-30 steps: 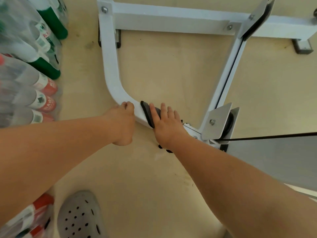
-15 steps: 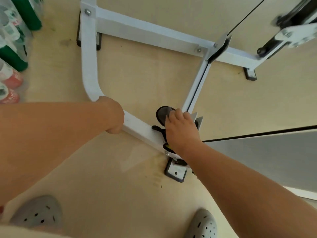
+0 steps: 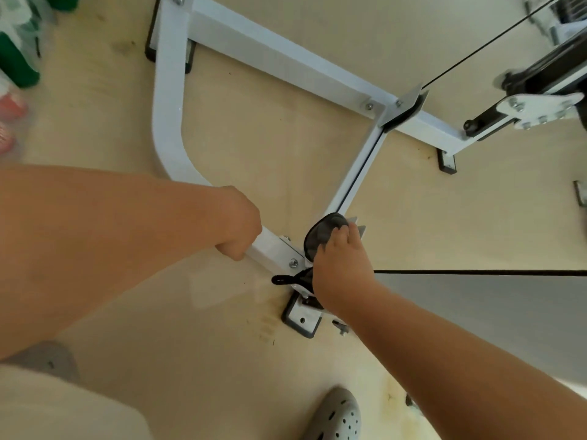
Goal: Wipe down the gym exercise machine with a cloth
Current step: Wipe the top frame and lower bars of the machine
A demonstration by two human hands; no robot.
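White metal tubes form the frame [image 3: 168, 100] of the gym machine, which stands low on a beige wooden floor [image 3: 270, 147]. One tube runs down from the top left, bends, and goes toward the middle of the view. There it meets a thinner bar that comes from the far cross tube.

The left hand [image 3: 236, 228] grips the bent tube just after the bend. Its fingers are closed around the tube and the knuckles point up. The right hand [image 3: 341, 268] is near it, at the corner where the tubes join. It holds a dark cloth [image 3: 320, 235], and its fingers are curled over the cloth and press it on the metal part at that corner. This part seems to be a pulley bracket, but the cloth and the hand cover most of it. One end of the cloth sticks out to the left below the palm.

Below the right wrist, a small foot plate [image 3: 300, 317] of the frame lies flat on the floor. A black cable [image 3: 476, 272] goes from behind the right hand straight to the right edge, along the top of a grey surface [image 3: 492, 312]. A second pulley bracket [image 3: 405, 106] sits on the far cross tube.

A grey shoe with holes [image 3: 336, 417] is at the bottom, right of centre, partly cut off by the bottom edge. Blurred bottles [image 3: 16, 65] with green and red parts lie at the left edge.
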